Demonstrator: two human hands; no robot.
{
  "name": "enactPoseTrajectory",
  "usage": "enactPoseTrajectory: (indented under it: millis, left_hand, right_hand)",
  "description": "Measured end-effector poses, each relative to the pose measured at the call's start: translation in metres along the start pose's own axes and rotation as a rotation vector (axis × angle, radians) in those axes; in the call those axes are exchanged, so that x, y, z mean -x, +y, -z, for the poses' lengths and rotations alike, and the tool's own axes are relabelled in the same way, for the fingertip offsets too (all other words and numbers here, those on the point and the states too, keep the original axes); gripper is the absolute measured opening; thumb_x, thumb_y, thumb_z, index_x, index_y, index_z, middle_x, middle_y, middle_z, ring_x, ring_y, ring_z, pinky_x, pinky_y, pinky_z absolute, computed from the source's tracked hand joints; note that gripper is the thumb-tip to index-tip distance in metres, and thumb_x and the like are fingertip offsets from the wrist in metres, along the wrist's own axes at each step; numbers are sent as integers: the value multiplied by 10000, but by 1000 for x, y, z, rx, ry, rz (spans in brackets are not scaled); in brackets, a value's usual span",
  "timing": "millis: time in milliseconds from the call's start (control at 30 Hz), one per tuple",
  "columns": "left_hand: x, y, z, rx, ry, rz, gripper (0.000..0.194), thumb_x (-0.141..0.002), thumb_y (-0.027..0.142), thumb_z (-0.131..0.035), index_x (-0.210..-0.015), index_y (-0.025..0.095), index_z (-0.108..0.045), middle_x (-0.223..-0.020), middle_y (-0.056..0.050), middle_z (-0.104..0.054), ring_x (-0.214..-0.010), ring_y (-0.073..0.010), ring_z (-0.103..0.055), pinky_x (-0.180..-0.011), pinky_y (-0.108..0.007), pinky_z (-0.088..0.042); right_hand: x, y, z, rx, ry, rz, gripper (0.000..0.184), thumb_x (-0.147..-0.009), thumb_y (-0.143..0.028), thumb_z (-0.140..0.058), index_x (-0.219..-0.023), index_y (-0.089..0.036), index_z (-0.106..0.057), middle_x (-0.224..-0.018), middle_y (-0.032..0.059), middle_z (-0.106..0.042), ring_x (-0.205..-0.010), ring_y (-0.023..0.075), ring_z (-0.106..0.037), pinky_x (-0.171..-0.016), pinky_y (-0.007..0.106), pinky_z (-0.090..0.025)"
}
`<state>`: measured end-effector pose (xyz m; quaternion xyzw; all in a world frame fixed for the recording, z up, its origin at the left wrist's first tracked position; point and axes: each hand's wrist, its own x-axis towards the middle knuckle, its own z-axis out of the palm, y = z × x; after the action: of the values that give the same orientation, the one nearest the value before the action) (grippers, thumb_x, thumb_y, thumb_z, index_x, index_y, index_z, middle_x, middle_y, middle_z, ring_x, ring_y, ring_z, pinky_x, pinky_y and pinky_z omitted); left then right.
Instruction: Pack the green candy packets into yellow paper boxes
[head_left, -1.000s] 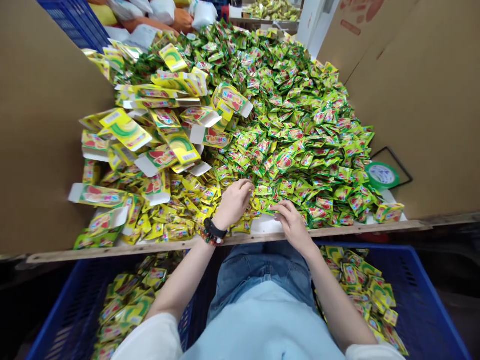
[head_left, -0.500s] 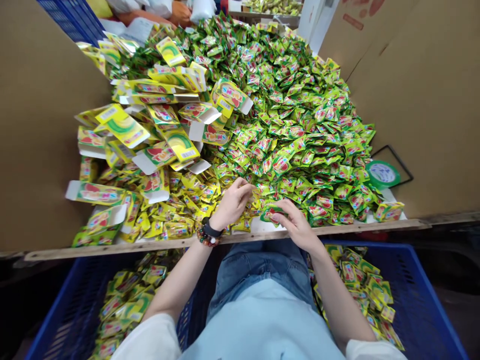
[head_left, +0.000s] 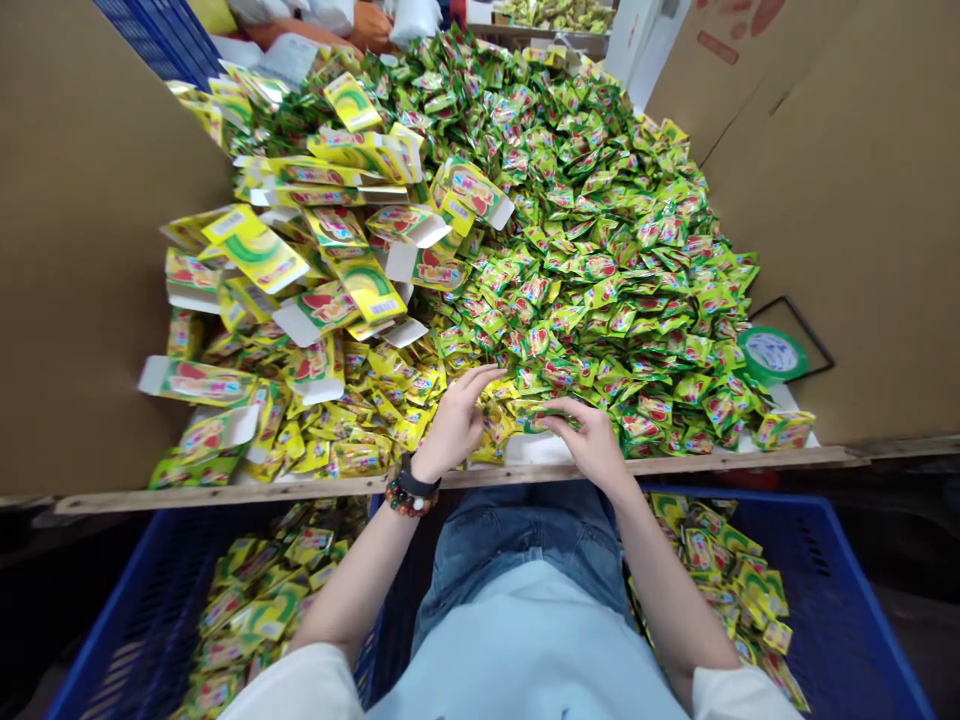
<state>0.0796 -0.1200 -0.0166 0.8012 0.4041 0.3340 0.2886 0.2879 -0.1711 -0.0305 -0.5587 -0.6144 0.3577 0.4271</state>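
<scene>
My left hand (head_left: 454, 426) hovers over small yellow packets (head_left: 382, 405) near the table's front edge. Its fingers stretch out to the right, and I see nothing in them. A green packet (head_left: 532, 416) is pinched between the thumb and fingers of my right hand (head_left: 591, 440), above a bare white patch of tabletop (head_left: 536, 452). Beyond both hands rises a big heap of green packets (head_left: 600, 250) with red fruit prints. Left of it lie several yellow cartons (head_left: 259, 250), many with white end flaps open.
Cardboard walls (head_left: 840, 240) flank the table. A wooden strip (head_left: 675, 463) edges its front. Below are a left blue crate (head_left: 124, 610) and a right blue crate (head_left: 847, 590), both holding filled-looking cartons. A green tape roll (head_left: 772, 355) rests at the right.
My left hand has shifted slightly left and its fingers have opened from a curled pose. The right hand keeps the green packet, now tilted flatter and a little higher.
</scene>
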Motion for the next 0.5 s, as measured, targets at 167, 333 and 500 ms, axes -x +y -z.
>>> enactPoseTrajectory:
  millis: [167, 333, 500]
  left_hand:
    - [11, 11, -21, 233, -72, 158, 216, -861, 373, -631, -887, 159, -647, -664, 19, -598, -560, -115, -528, -540, -236, -444]
    - [15, 18, -22, 142, -76, 93, 324, -878, 428, -621, -691, 163, -607, -558, 41, -504, -520, -96, -441, -514, -224, -346]
    - [3, -18, 41, -508, 356, 177, 200, -918, 279, -535, -974, 195, -708, -877, -72, -654, -822, -201, -590, -699, -294, -430]
  right_hand:
    - [6, -3, -10, -298, 67, -107, 470, -810, -295, -687, -1274, -254, -618, -1142, 51, -731, -963, 209, -712, -825, 328, -576]
    - [11, -1, -14, -442, 51, -223, 293, -721, -347, -772, -979, -207, -764, -912, 51, -783, -799, 214, -733, -742, 341, -600]
    - [15, 16, 4, -479, 287, -307, 266, -630, -345, -827, -854, -204, -798, -793, 47, -791, -685, 220, -734, -682, 363, -612]
